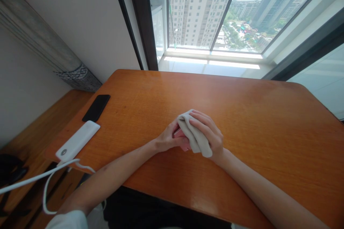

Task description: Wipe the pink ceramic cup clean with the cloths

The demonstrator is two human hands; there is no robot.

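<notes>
White sleeve [67, 220] at bottom of head cam. On orange wooden counter [242, 121], I've got L hand [168, 137] and R hand [206, 130] closed on soft grey cloth [195, 132] around part-hidden pink item [180, 139], mid-counter. White power bank [77, 141], black phone [96, 108] sit off left.
</notes>
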